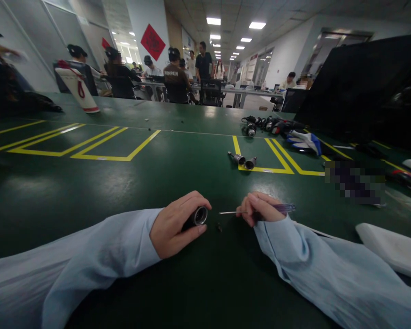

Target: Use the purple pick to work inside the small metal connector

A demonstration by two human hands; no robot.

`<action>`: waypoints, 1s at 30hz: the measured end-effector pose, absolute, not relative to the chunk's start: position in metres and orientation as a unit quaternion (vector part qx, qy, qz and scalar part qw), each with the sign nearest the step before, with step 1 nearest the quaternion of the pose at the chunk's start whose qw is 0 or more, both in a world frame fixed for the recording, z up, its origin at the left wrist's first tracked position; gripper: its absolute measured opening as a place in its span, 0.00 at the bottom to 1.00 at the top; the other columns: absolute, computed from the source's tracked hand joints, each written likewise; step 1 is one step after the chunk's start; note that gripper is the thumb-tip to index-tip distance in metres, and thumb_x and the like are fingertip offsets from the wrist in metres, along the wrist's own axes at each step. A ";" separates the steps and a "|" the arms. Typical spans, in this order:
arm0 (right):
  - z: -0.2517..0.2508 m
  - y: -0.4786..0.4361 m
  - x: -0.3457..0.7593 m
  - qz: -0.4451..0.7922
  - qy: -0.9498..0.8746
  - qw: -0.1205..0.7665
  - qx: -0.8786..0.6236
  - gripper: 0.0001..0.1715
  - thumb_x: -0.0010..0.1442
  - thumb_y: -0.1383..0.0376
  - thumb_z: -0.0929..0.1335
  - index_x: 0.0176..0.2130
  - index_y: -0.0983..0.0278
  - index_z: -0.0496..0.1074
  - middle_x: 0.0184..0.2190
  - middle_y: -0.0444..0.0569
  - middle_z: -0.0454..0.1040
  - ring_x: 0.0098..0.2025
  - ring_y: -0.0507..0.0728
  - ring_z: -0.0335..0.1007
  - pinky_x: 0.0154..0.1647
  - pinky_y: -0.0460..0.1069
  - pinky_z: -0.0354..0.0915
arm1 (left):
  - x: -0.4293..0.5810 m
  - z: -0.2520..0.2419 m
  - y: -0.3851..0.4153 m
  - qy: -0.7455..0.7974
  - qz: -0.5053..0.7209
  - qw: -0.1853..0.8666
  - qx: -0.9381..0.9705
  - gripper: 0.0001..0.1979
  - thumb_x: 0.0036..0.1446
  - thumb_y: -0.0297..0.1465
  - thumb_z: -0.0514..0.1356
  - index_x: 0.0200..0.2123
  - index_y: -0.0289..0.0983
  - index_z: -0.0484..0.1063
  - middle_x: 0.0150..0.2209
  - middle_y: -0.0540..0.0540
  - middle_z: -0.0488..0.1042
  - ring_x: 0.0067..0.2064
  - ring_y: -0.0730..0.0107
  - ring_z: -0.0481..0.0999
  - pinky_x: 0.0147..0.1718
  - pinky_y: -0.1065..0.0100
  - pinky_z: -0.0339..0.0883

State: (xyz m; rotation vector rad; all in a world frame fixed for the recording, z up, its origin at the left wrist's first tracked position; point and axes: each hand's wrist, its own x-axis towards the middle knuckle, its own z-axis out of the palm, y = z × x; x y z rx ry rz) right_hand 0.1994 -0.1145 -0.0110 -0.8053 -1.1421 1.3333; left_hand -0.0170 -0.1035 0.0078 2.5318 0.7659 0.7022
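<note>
My left hand (178, 226) rests on the green table, its fingers wrapped round a dark metal cylinder (200, 216) whose open, ringed end faces right. In my right hand (262, 208) is a screwdriver (283, 208) with a clear purplish handle. Its thin shaft points left toward the cylinder's opening, with a gap between them. Just below the shaft's tip lies a small dark part (219, 227) on the tabletop, too small to make out.
Two metal socket-like parts (239, 159) lie by a yellow tape outline (270, 170). Behind them sit several dark connectors (250, 129) and a blue-and-white glove (304, 142). A white object (390, 244) is at right, a white paper-like container (78, 89) far left. People sit beyond.
</note>
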 end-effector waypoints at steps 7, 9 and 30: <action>-0.009 -0.124 0.189 0.550 -0.548 0.550 -0.308 0.14 0.50 0.55 0.67 0.22 0.63 0.68 0.17 0.43 0.68 0.22 0.52 0.64 0.25 0.49 0.59 | -0.018 0.007 -0.105 0.273 0.273 0.179 0.905 0.12 0.55 0.27 0.50 0.44 0.34 0.60 0.37 0.43 0.65 0.37 0.69 0.66 0.35 0.67 0.65; -0.009 -0.127 0.187 0.549 -0.560 0.541 -0.305 0.15 0.50 0.55 0.67 0.21 0.63 0.68 0.16 0.44 0.68 0.20 0.52 0.62 0.24 0.49 0.59 | -0.017 0.006 -0.107 0.282 0.267 0.139 0.911 0.14 0.54 0.27 0.51 0.45 0.34 0.61 0.39 0.42 0.65 0.38 0.68 0.66 0.35 0.66 0.65; -0.010 -0.114 0.194 0.591 -0.463 0.561 -0.349 0.24 0.50 0.56 0.65 0.10 0.63 0.61 0.06 0.39 0.54 0.14 0.49 0.52 0.26 0.49 0.58 | -0.001 0.015 -0.115 0.303 0.153 -0.053 0.939 0.13 0.55 0.28 0.49 0.43 0.33 0.65 0.39 0.42 0.70 0.38 0.64 0.68 0.37 0.61 0.63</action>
